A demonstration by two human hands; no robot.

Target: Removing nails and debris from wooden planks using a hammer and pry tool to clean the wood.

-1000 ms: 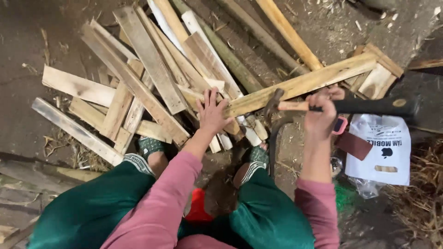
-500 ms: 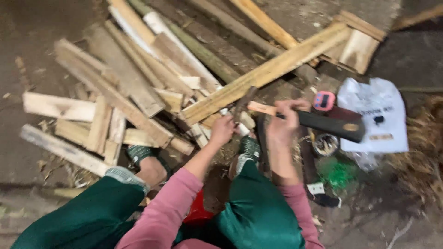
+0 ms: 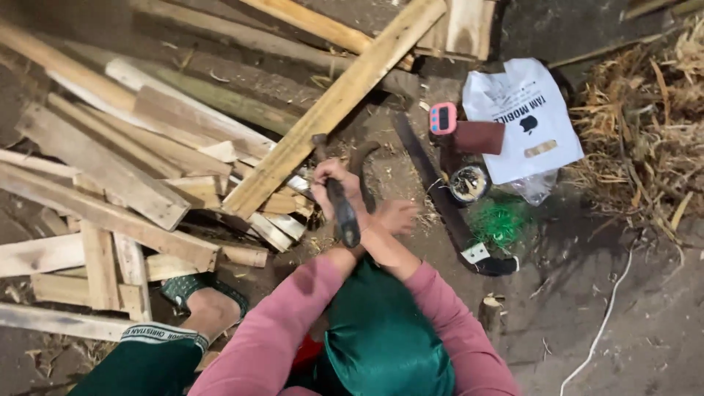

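At the centre of the frame, the left hand [image 3: 334, 180] grips a dark-handled hammer [image 3: 342, 209], its long axis running up-down; the right hand [image 3: 392, 218], loosely curled, sits just right of it. A long pale wooden plank [image 3: 330, 110] slants toward the upper right.

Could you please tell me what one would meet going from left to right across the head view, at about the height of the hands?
Heap of wooden planks → left hand gripping a dark tool handle → right hand → long dark blade → green tangle → dry straw.

Left hand [image 3: 331, 183] clenched, right hand [image 3: 392, 218] beside
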